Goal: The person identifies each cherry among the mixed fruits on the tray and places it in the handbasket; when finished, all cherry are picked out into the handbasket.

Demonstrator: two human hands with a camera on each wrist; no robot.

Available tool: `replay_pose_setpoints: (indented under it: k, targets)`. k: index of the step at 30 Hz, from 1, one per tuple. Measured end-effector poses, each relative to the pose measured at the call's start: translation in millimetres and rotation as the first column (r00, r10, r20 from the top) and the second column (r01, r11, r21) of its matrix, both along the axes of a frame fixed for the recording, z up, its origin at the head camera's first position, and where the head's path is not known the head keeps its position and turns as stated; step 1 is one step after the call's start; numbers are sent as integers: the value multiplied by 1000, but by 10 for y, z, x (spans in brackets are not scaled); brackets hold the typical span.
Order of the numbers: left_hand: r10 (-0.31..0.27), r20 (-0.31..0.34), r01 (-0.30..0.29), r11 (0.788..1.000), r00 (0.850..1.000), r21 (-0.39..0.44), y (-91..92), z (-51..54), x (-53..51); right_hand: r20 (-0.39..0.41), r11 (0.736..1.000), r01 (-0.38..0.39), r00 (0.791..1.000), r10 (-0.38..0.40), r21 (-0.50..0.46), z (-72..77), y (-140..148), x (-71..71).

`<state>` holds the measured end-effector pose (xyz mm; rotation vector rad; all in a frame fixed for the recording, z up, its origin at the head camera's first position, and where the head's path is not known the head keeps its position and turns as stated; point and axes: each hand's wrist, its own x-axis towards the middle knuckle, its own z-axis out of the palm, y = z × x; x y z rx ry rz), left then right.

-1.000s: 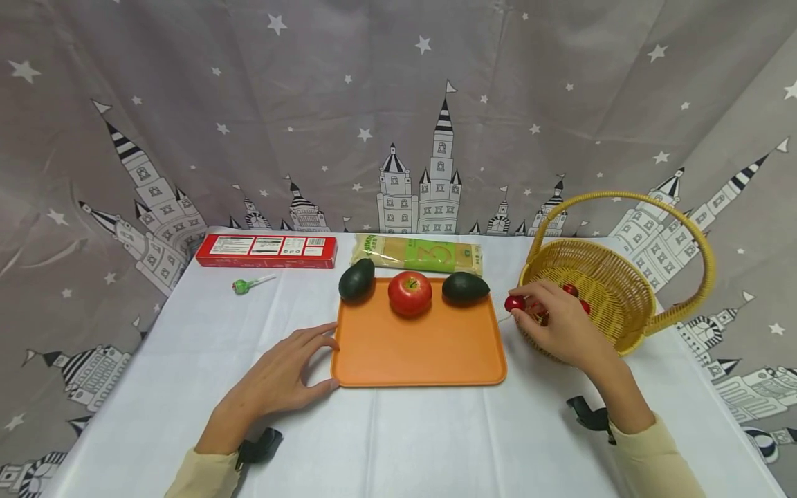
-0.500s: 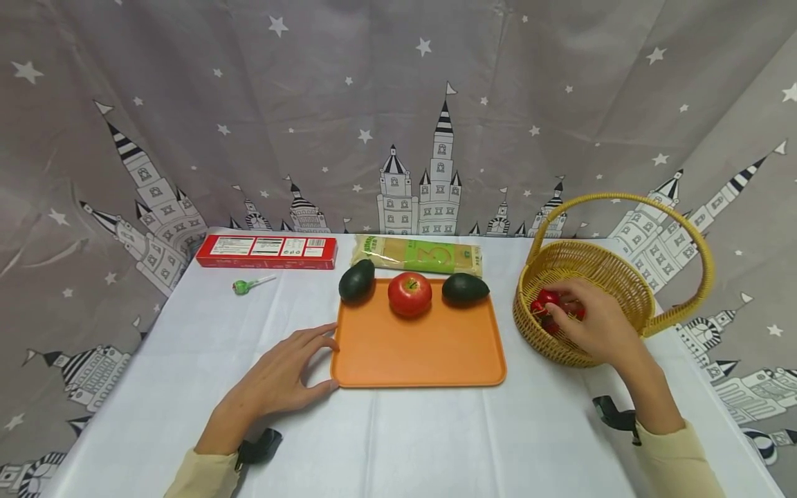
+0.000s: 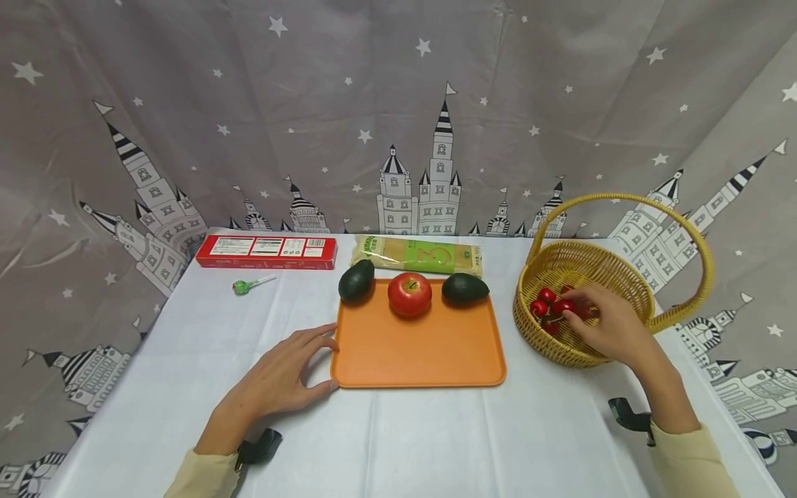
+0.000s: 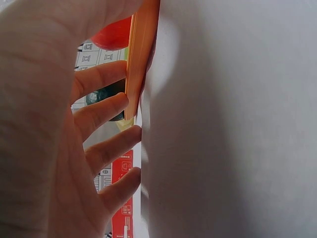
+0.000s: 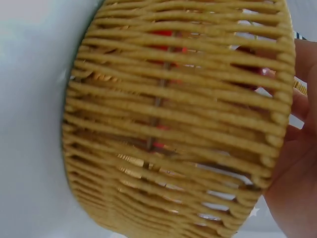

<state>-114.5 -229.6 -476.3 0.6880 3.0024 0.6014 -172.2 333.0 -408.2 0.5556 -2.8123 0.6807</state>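
Note:
Inside the yellow wicker basket, at the right of the table, my right hand pinches a red cherry between thumb and fingers. Other red cherries lie just left of it on the basket floor. Through the weave in the right wrist view, only bits of red show. My left hand rests at the left edge of an orange tray, its fingers spread and fingertips touching the rim. A red apple and two dark green avocados sit along the tray's far edge.
Behind the tray lies a green and yellow packet. A red box and a green lollipop are at the back left. The basket's tall handle arches over its right side. A grey printed curtain hangs behind the table.
My right hand has carried a cherry from outside the basket's left rim into it and let it go. It has shifted right to another cherry. The left hand stays put.

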Motion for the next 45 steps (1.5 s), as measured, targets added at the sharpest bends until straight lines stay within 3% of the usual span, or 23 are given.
replay_pose_setpoints:
  k: [10,17,37,41,45]
  targets:
    - [-8,-4,8,1000,1000,0,-9,1,-5,79,1000,-15,997,12,27,-40,81,-19]
    - [-11,-10,11,1000,1000,4,-11,-1,2,176,999,-22,984,13,49,-44,97,-62]
    - [-17,-24,17,1000,1000,13,3,25,1,304,994,-17,952,-17,107,-123,123,-141]
    - [-18,3,18,1000,1000,-3,33,69,-9,318,993,-5,948,-32,115,-106,112,-145]
    - [-35,84,37,999,996,-29,56,199,-31,322,991,0,946,-44,133,-90,116,-156]
